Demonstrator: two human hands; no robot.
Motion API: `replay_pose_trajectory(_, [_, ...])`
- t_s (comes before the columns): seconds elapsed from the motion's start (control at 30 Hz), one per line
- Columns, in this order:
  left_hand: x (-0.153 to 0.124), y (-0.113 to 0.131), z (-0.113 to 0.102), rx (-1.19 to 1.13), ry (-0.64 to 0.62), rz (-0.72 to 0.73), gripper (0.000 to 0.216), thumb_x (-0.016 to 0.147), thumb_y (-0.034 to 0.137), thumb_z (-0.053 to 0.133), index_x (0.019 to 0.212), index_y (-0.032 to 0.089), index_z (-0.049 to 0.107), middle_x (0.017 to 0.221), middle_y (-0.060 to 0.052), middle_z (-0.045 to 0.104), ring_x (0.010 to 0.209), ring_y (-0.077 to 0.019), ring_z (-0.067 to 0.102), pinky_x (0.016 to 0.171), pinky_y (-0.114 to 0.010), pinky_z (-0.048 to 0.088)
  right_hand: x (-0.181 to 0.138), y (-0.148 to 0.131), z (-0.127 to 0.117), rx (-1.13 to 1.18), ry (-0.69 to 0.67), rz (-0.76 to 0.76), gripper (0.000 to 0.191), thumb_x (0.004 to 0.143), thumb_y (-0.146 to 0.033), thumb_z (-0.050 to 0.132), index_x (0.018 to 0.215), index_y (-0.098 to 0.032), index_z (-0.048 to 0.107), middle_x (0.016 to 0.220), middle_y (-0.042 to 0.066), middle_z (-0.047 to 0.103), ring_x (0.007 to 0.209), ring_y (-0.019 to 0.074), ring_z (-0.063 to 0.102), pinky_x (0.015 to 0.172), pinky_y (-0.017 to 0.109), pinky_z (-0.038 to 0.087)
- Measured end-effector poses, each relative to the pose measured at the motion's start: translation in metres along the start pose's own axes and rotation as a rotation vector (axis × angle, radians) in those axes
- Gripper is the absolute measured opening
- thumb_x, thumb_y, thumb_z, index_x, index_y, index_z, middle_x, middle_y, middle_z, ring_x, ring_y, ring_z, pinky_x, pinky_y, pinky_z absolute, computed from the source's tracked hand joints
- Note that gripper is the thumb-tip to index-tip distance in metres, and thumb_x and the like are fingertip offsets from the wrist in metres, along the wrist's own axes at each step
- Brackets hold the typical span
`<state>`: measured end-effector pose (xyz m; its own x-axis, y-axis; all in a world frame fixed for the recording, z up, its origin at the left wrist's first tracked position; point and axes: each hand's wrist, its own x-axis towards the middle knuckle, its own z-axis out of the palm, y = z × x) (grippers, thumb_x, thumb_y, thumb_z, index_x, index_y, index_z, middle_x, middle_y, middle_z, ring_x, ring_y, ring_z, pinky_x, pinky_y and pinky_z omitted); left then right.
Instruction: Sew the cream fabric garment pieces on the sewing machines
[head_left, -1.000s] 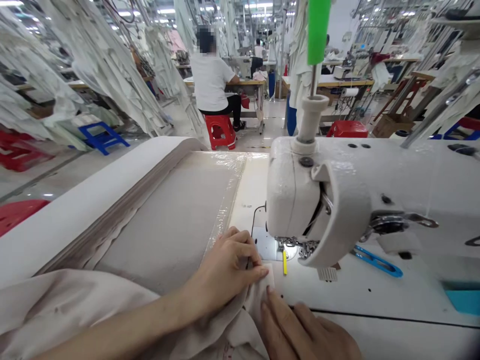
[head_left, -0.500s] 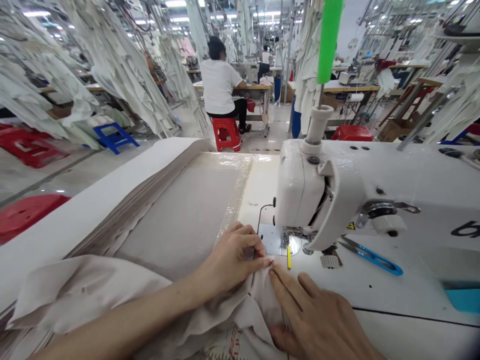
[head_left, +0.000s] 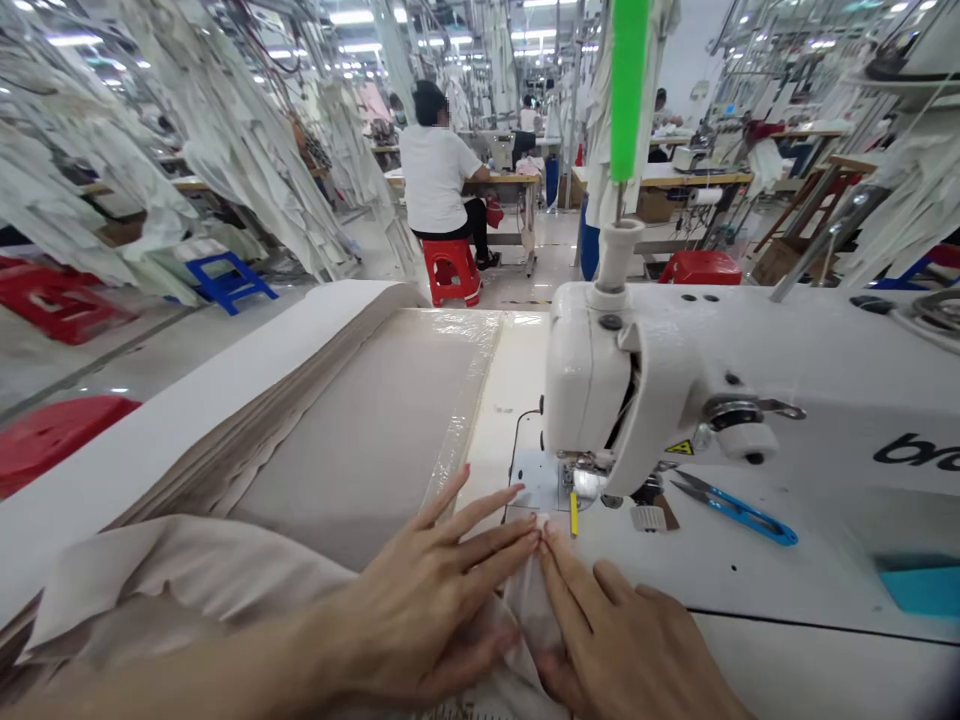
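Observation:
A light beige fabric piece (head_left: 247,570) lies bunched across the table's near edge, its narrow folded end (head_left: 541,522) just in front of the sewing machine's needle area (head_left: 581,480). My left hand (head_left: 431,585) is spread over it, index finger raised and other fingertips touching the folded end. My right hand (head_left: 622,625) has its index and middle fingers stretched flat on the same end from the right. Its thumb rests lower on the cloth. A yellow strip (head_left: 574,515) stands beside the fingertips. Part of the fabric is hidden under my hands.
Blue thread snips (head_left: 739,508) lie under the machine arm (head_left: 795,350). A stack of beige fabric (head_left: 352,420) fills the table's left side. A green-handled tool (head_left: 628,90) stands upright atop the machine head. Beyond, a person (head_left: 439,180) sits on a red stool (head_left: 451,272).
My left hand has opened from a pinch on the fabric's end into spread fingers lying over it. My right hand stays nearly in place. The view has shifted slightly.

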<state>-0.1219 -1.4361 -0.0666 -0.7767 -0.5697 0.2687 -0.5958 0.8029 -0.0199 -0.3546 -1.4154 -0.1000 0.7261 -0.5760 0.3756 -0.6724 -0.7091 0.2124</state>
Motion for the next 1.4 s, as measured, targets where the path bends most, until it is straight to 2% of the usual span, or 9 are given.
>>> replay_pose_trajectory(0.1, [0.002, -0.018, 0.01, -0.072, -0.012, 0.066, 0.054, 0.094, 0.037, 0.054, 0.141, 0.011, 0.045, 0.142, -0.007, 0.057, 0.141, -0.0245, 0.041, 0.125, -0.048, 0.001, 0.001, 0.003, 0.0, 0.004, 0.019, 0.022, 0.047, 0.091, -0.033, 0.058, 0.135, -0.017, 0.054, 0.126, 0.016, 0.067, 0.075, 0.0187, 0.064, 0.052, 0.027, 0.048])
replay_pose_trajectory(0.27, [0.022, -0.043, 0.019, -0.186, 0.011, 0.118, 0.047, 0.094, 0.034, 0.054, 0.137, 0.015, 0.051, 0.136, -0.007, 0.062, 0.137, -0.0238, 0.047, 0.123, -0.047, 0.022, 0.008, 0.008, 0.0, -0.03, 0.016, 0.076, 0.045, 0.092, -0.032, 0.057, 0.135, -0.017, 0.055, 0.129, 0.016, 0.066, 0.071, 0.0179, 0.063, 0.052, 0.027, 0.049])
replay_pose_trajectory(0.5, [0.024, -0.042, 0.023, -0.243, 0.011, 0.03, 0.044, 0.096, 0.035, 0.049, 0.136, 0.015, 0.053, 0.133, -0.008, 0.065, 0.134, -0.025, 0.05, 0.122, -0.05, 0.026, 0.021, 0.01, -0.002, -0.063, -0.038, 0.086, 0.035, 0.093, -0.024, 0.049, 0.115, -0.007, 0.07, 0.125, 0.014, 0.069, 0.047, 0.0144, 0.057, 0.041, 0.03, 0.05])
replay_pose_trajectory(0.67, [0.022, -0.039, 0.035, -0.258, 0.102, -0.015, 0.046, 0.099, 0.04, 0.039, 0.136, 0.019, 0.053, 0.124, -0.008, 0.07, 0.131, -0.025, 0.053, 0.121, -0.052, 0.024, 0.022, 0.016, -0.004, -0.08, -0.054, -0.023, 0.032, 0.096, -0.022, 0.047, 0.108, -0.012, 0.075, 0.126, 0.013, 0.067, 0.045, 0.0132, 0.059, 0.038, 0.027, 0.051])
replay_pose_trajectory(0.77, [0.024, -0.037, 0.034, -0.221, 0.069, -0.005, 0.047, 0.097, 0.039, 0.041, 0.137, 0.018, 0.053, 0.125, -0.008, 0.069, 0.127, -0.0258, 0.056, 0.119, -0.052, 0.027, 0.021, 0.018, -0.004, -0.102, -0.08, -0.06, 0.03, 0.096, -0.024, 0.049, 0.106, -0.014, 0.075, 0.126, 0.014, 0.067, 0.045, 0.0135, 0.061, 0.038, 0.027, 0.051])
replay_pose_trajectory(1.0, [0.026, -0.034, 0.029, -0.173, 0.077, 0.001, 0.045, 0.098, 0.035, 0.04, 0.135, 0.013, 0.053, 0.124, -0.011, 0.07, 0.124, -0.0259, 0.058, 0.118, -0.051, 0.028, 0.014, 0.012, -0.004, 0.004, 0.015, 0.002, 0.034, 0.071, -0.013, 0.059, 0.102, -0.015, 0.074, 0.112, 0.01, 0.075, 0.056, 0.0177, 0.066, 0.04, 0.028, 0.051])
replay_pose_trajectory(1.2, [0.031, -0.042, 0.02, -0.149, 0.079, 0.082, 0.032, 0.097, 0.025, 0.044, 0.124, 0.016, 0.059, 0.12, -0.007, 0.072, 0.123, -0.0244, 0.058, 0.117, -0.047, 0.031, 0.018, 0.015, -0.007, -0.04, -0.071, -0.063, 0.051, 0.06, -0.004, 0.057, 0.108, -0.01, 0.072, 0.116, 0.015, 0.073, 0.053, 0.0177, 0.066, 0.043, 0.029, 0.055])
replay_pose_trajectory(1.3, [0.029, -0.035, 0.016, -0.246, 0.168, 0.208, 0.028, 0.095, 0.015, 0.04, 0.11, 0.015, 0.063, 0.112, -0.007, 0.074, 0.109, -0.0195, 0.064, 0.107, -0.036, 0.04, 0.019, 0.019, -0.009, 0.077, -0.019, -0.058, 0.049, 0.066, 0.0, 0.05, 0.109, -0.009, 0.071, 0.106, 0.011, 0.077, 0.061, 0.0187, 0.07, 0.047, 0.029, 0.056])
replay_pose_trajectory(1.4, [0.026, -0.024, 0.015, -0.328, 0.174, 0.129, 0.024, 0.098, 0.022, 0.04, 0.1, 0.018, 0.064, 0.096, -0.005, 0.075, 0.087, -0.0168, 0.066, 0.084, -0.031, 0.047, 0.02, 0.028, -0.011, 0.306, -0.016, 0.05, 0.037, 0.081, -0.001, 0.047, 0.104, -0.016, 0.072, 0.106, 0.004, 0.077, 0.064, 0.0144, 0.071, 0.05, 0.025, 0.055])
